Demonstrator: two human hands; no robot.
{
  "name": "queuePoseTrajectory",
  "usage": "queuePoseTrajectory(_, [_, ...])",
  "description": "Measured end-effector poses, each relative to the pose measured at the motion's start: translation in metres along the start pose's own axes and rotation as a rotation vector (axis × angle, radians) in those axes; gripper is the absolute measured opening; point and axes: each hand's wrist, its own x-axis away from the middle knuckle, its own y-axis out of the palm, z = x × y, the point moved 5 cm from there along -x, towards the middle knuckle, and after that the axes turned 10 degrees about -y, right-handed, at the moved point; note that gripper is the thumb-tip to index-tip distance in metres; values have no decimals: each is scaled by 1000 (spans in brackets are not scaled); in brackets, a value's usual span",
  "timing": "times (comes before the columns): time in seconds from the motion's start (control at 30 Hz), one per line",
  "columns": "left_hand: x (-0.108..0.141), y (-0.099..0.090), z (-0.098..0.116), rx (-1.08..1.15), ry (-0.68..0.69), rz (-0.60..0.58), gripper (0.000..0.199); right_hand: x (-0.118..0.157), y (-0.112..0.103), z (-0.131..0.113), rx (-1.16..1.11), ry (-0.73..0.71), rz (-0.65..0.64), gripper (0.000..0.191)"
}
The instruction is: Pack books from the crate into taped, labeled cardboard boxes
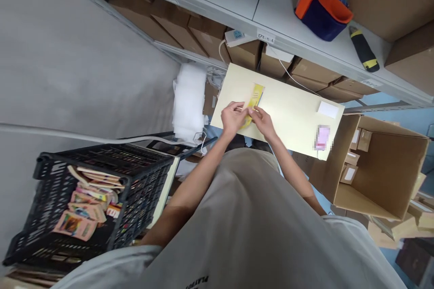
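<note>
A slim yellow printed packet (256,95) lies lengthwise away from me over the pale yellow board (288,122). My left hand (233,118) is at its left side, with fingers closed on its near part. From the right, my right hand (262,121) pinches the same packet, its fingertips meeting those of the left hand. The packet's near end is partly hidden by my fingers and slightly blurred. What the print says cannot be made out.
A white label (327,109) and a blurred-out pink phone-like object (322,137) lie at the board's right. An open carton (383,167) stands right, a black crate (125,189) left. Overhead, the shelf (278,9) bears an orange-blue holder (322,13) and a cutter (364,49).
</note>
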Motion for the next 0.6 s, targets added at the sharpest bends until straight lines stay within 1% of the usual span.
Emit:
queuePoseTrajectory(0.03, [9, 5, 3, -46, 68, 12, 30, 0, 11, 2, -35, 0, 15, 79])
queuePoseTrajectory(0.1, [22, 12, 6, -86, 170, -12, 17, 1, 24, 4, -63, -32, 91, 73])
queuePoseTrajectory(0.13, [25, 14, 4, -77, 182, -46, 15, 1, 28, 4, -84, -44, 129, 70])
queuePoseTrajectory(0.2, [19, 12, -5, -25, 125, -140, 20, -1, 29, 8, -147, -22, 177, 63])
queuePoseTrajectory(0.23, [11, 8, -11, 3, 80, -177, 25, -3, 29, 11, -175, 8, 187, 60])
queuePoseTrajectory(0.27, [1, 1, -17, 20, 44, -189, 31, -4, 28, 13, -194, 43, 189, 58])
queuePoseTrajectory(0.3, [-11, -9, -24, 23, 24, -169, 36, -6, 26, 16, -207, 76, 183, 57])
queuePoseTrajectory(0.37, [-37, -34, -37, 15, 2, -65, 40, -9, 26, 18, -222, 125, 139, 56])
queuePoseTrajectory(0.4, [-49, -46, -46, 27, -31, -20, 40, -10, 26, 19, -226, 143, 106, 57])
queuePoseTrajectory(0.43, [-59, -56, -57, 57, -84, -3, 39, -12, 28, 20, -227, 159, 71, 58])
queuePoseTrajectory(0.47, [-68, -63, -69, 99, -152, -13, 39, -13, 30, 21, -226, 174, 39, 58])
queuePoseTrajectory(0.53, [-80, -70, -93, 185, -280, -86, 44, -18, 34, 25, -217, 201, 5, 60])
queuePoseTrajectory(0.6, [-88, -72, -114, 220, -332, -158, 49, -25, 37, 32, -200, 227, 13, 62])
